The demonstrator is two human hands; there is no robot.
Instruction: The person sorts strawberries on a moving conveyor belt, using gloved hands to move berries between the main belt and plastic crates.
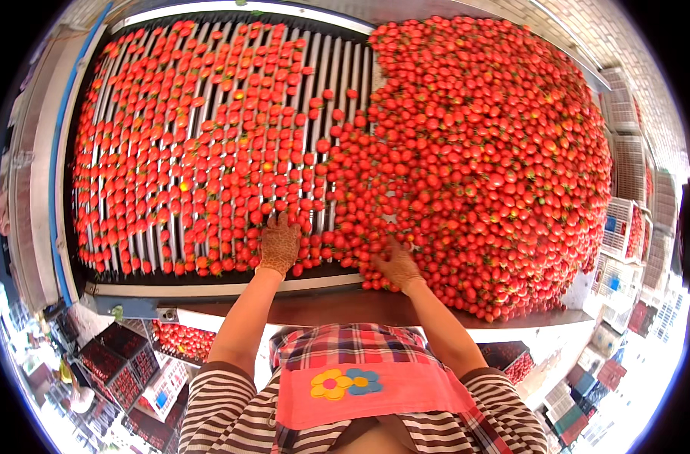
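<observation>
Small red tomatoes [492, 147] lie heaped on a metal table at the right, many with green stems. More of them sit in rows on a bed of metal rollers [322, 74] at the left, with a few yellowish ones among them. My left hand [280, 244], in a patterned glove, rests palm down on tomatoes near the front edge of the rollers. At the near left edge of the heap, my right hand [400, 265] touches tomatoes, its fingers spread and partly among them. Whether either hand grips a tomato cannot be told.
A metal rail [226, 288] borders the rollers in front, and a blue-edged frame [58, 170] stands at the left. Crates of tomatoes [121, 363] are stacked below left. Light plastic crates [629, 164] line the right side, and a red crate [610, 374] lies farther down.
</observation>
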